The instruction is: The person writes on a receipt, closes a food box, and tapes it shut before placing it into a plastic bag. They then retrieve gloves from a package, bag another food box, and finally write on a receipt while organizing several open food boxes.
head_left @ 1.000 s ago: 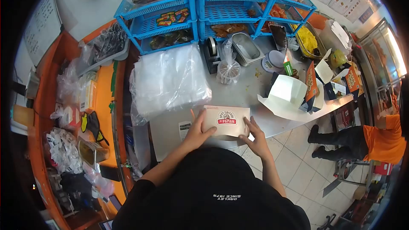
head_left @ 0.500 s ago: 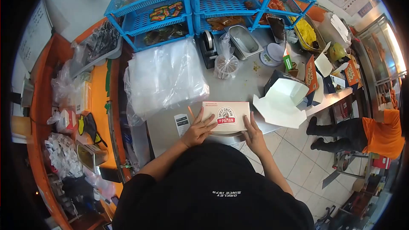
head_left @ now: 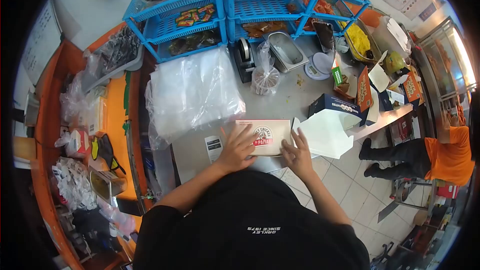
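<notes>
"Grey metal counter [head_left: 282,106] across the middle of the place, blue basket racks [head_left: 272,7] along its back. Anyone else about?"

"One person in an orange top [head_left: 447,155], off to the right, past the tiled floor [head_left: 345,185]."

"And on the counter?"

"Biggest is a stack of clear plastic bags [head_left: 192,95], over on the left. Then an open carton [head_left: 325,135] on the right, white flaps spread, dark blue on its side. A steel pan [head_left: 287,50] sits further back, with a tied clear bag [head_left: 265,81] nearer."

"Where's the box being handled?"

"That pale box [head_left: 279,131] is right at the near edge, in front of the wearer, between the bags and the carton. I can't tell whether it rests on the metal."

"What are the hands doing?"

"Left hand [head_left: 237,148] lies over the left part of the lid, fingers spread, unclenched. Right hand [head_left: 297,154] touches the right end, with the carton's flap just beside it; whether it pinches the box, I can't tell."

"Anything smaller?"

"A printed slip [head_left: 214,148] left of the left hand, and a red-banded logo [head_left: 263,135] on the lid, partly covered by fingers."
</notes>
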`<control>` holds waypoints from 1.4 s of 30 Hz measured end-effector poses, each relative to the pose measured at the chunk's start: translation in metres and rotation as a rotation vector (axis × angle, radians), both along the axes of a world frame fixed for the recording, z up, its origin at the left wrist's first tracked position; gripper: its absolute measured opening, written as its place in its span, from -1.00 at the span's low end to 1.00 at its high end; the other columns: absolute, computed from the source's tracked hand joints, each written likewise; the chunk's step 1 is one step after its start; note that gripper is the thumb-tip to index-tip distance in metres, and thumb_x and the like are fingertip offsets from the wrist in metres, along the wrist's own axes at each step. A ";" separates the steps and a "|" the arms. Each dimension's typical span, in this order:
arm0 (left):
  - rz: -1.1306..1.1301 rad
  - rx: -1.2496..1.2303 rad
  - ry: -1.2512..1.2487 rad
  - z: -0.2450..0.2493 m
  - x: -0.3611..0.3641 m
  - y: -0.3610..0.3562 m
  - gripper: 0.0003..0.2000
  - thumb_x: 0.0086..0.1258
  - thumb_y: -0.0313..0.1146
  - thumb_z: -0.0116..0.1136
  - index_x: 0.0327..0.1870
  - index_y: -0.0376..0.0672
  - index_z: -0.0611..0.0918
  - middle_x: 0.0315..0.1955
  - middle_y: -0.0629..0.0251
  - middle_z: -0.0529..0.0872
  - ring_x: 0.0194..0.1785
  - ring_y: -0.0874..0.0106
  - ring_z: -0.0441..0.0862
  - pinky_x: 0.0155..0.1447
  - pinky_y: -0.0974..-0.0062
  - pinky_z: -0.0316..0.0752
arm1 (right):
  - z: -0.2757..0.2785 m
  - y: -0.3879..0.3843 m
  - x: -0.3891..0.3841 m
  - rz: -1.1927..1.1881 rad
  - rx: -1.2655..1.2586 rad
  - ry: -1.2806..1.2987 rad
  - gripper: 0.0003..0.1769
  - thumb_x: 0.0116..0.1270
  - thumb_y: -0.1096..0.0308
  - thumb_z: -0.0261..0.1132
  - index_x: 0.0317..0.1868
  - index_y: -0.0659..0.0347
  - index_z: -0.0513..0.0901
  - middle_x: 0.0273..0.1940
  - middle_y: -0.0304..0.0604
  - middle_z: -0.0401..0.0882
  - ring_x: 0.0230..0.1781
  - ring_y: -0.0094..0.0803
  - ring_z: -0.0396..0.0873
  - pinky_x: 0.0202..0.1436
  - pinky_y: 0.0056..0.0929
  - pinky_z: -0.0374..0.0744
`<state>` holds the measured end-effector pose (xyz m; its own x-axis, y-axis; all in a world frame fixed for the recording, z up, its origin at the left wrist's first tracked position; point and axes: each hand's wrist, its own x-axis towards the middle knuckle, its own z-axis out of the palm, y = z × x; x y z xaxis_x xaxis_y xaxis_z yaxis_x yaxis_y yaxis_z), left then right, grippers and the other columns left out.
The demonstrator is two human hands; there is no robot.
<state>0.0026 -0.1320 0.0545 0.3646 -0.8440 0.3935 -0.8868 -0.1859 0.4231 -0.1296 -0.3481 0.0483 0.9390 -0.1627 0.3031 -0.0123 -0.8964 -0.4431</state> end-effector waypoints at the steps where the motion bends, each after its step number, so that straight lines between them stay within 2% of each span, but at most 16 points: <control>1: 0.004 -0.005 -0.009 -0.008 0.001 -0.011 -0.83 0.07 -0.38 0.30 -0.34 -0.23 0.64 0.11 0.16 0.57 0.34 0.06 0.34 0.39 0.11 0.25 | 0.014 -0.002 0.009 0.004 -0.005 -0.009 -0.72 0.12 0.40 0.36 -0.12 0.22 0.71 0.26 0.23 0.35 0.28 0.22 0.32 0.23 -0.06 0.43; 3: -0.245 -0.008 0.088 -0.026 0.004 -0.031 -0.85 0.03 -0.41 0.29 -0.44 -0.20 0.55 0.03 0.15 0.60 0.24 0.16 0.46 0.36 0.22 0.30 | 0.048 -0.003 0.034 0.097 -0.220 0.155 -0.82 0.09 0.36 0.37 -0.33 0.28 0.72 0.26 0.19 0.35 0.33 0.21 0.21 0.26 -0.07 0.36; 5: -0.236 -0.054 0.081 -0.025 0.009 -0.035 -0.80 -0.02 -0.43 0.31 -0.36 -0.19 0.56 -0.06 0.14 0.61 0.18 0.19 0.49 0.30 0.27 0.35 | 0.041 -0.024 0.072 0.170 -0.240 0.136 -0.70 0.04 0.27 0.41 -0.24 0.27 0.68 0.26 0.17 0.33 0.31 0.16 0.21 0.23 -0.08 0.36; 7: -0.239 -0.054 0.208 -0.028 0.009 -0.033 -0.75 -0.04 -0.45 0.32 -0.32 -0.18 0.55 -0.07 0.13 0.60 0.17 0.19 0.48 0.27 0.24 0.38 | 0.046 -0.038 0.120 0.021 0.355 0.210 -0.34 -0.07 0.17 0.48 0.06 0.29 0.55 0.17 0.19 0.36 0.26 0.14 0.26 0.24 -0.11 0.35; 10: -0.240 -0.073 0.280 -0.039 0.011 -0.031 -0.79 -0.03 -0.47 0.32 -0.37 -0.19 0.55 -0.05 0.13 0.60 0.18 0.17 0.48 0.27 0.23 0.36 | 0.036 -0.037 0.177 -0.045 0.030 -0.191 -0.02 -0.19 0.12 0.54 0.25 0.36 0.33 0.06 0.19 0.39 0.13 0.11 0.36 0.20 -0.17 0.40; 15: -0.270 -0.103 0.360 -0.026 0.014 -0.031 -0.80 -0.02 -0.42 0.38 -0.42 -0.17 0.57 -0.02 0.16 0.60 0.19 0.16 0.48 0.22 0.24 0.39 | -0.003 -0.028 0.212 -0.214 0.175 -0.076 0.17 -0.24 0.07 0.57 0.33 0.44 0.18 0.09 0.21 0.35 0.08 0.08 0.40 0.17 -0.15 0.41; 20: -0.137 -0.146 0.331 -0.026 0.008 -0.029 -0.89 0.00 -0.44 0.31 -0.52 -0.18 0.58 -0.08 0.15 0.60 0.13 0.16 0.50 0.19 0.24 0.40 | 0.006 -0.029 0.176 -0.486 -0.012 -0.166 0.04 -0.19 0.13 0.56 0.27 0.44 0.28 0.06 0.22 0.37 0.14 0.10 0.30 0.21 -0.15 0.30; 23: -0.128 -0.165 0.325 -0.030 0.013 -0.030 -0.89 0.02 -0.45 0.33 -0.55 -0.17 0.59 -0.08 0.25 0.65 0.16 0.20 0.51 0.21 0.25 0.42 | 0.031 0.002 0.171 -0.395 -0.059 -0.565 -0.12 -0.10 0.18 0.53 0.21 0.40 0.35 0.07 0.19 0.38 0.14 0.12 0.25 0.22 -0.11 0.24; 25: -0.145 -0.142 0.334 -0.028 0.011 -0.028 -0.90 0.04 -0.44 0.33 -0.53 -0.16 0.60 -0.07 0.26 0.65 0.18 0.23 0.50 0.22 0.26 0.41 | 0.013 0.008 0.181 -0.225 -0.092 -0.556 -0.38 0.08 0.25 0.44 0.10 0.37 0.43 0.12 0.20 0.35 0.13 0.05 0.29 0.17 -0.20 0.26; 27: -0.152 -0.148 0.339 -0.031 0.011 -0.027 -0.90 0.06 -0.42 0.31 -0.52 -0.18 0.60 -0.04 0.24 0.64 0.19 0.21 0.48 0.23 0.27 0.39 | 0.000 0.008 0.211 -0.108 0.630 -0.032 -0.60 0.25 0.22 0.31 -0.07 0.40 0.53 -0.06 0.15 0.49 -0.09 -0.03 0.46 -0.01 -0.28 0.39; 31: -0.168 -0.151 0.359 -0.031 0.013 -0.028 -0.88 0.09 -0.37 0.29 -0.48 -0.20 0.60 0.01 0.23 0.61 0.20 0.20 0.46 0.26 0.27 0.36 | -0.058 -0.003 0.292 -0.366 0.282 -0.611 -0.64 0.27 0.16 0.31 -0.31 0.40 0.63 -0.38 0.02 0.56 -0.33 -0.14 0.54 -0.18 -0.31 0.46; 33: -0.154 -0.152 0.343 -0.034 0.012 -0.027 -0.89 0.08 -0.38 0.31 -0.48 -0.18 0.61 -0.01 0.24 0.61 0.19 0.22 0.48 0.25 0.26 0.37 | -0.046 -0.010 0.305 -0.363 1.017 -0.023 -0.68 0.30 0.21 0.29 -0.36 0.38 0.67 -0.52 -0.16 0.58 -0.42 -0.33 0.54 -0.25 -0.37 0.46; 34: -0.146 -0.151 0.336 -0.036 0.012 -0.028 -0.89 0.07 -0.38 0.33 -0.48 -0.15 0.62 -0.03 0.25 0.62 0.19 0.23 0.49 0.25 0.25 0.38 | -0.040 -0.018 0.304 -0.319 1.062 0.130 -0.70 0.30 0.22 0.30 -0.32 0.37 0.68 -0.41 -0.19 0.65 -0.31 -0.44 0.56 -0.20 -0.46 0.46; 37: -0.170 -0.156 0.366 -0.038 0.014 -0.028 -0.87 0.07 -0.36 0.34 -0.47 -0.15 0.62 -0.04 0.24 0.61 0.20 0.22 0.48 0.26 0.24 0.37 | -0.031 -0.017 0.292 -0.177 1.459 0.079 -0.74 0.30 0.24 0.27 -0.23 0.30 0.66 -0.37 -0.30 0.62 -0.45 -0.59 0.47 -0.40 -0.58 0.35; 41: -0.143 -0.161 0.352 -0.033 0.012 -0.027 -0.87 0.08 -0.35 0.34 -0.47 -0.15 0.62 -0.06 0.21 0.61 0.19 0.20 0.48 0.25 0.25 0.38 | -0.042 -0.001 0.267 -0.230 1.424 -0.006 -0.78 0.23 0.29 0.30 -0.36 0.32 0.66 -0.40 -0.14 0.64 -0.49 -0.44 0.52 -0.39 -0.49 0.40; 42: -0.157 -0.164 0.349 -0.034 0.014 -0.028 -0.86 0.08 -0.35 0.34 -0.47 -0.15 0.62 -0.06 0.21 0.60 0.18 0.20 0.48 0.24 0.24 0.38 | -0.049 0.001 0.265 -0.235 0.920 -0.152 -0.79 0.19 0.31 0.31 -0.41 0.33 0.65 -0.43 -0.04 0.64 -0.46 -0.29 0.56 -0.37 -0.41 0.44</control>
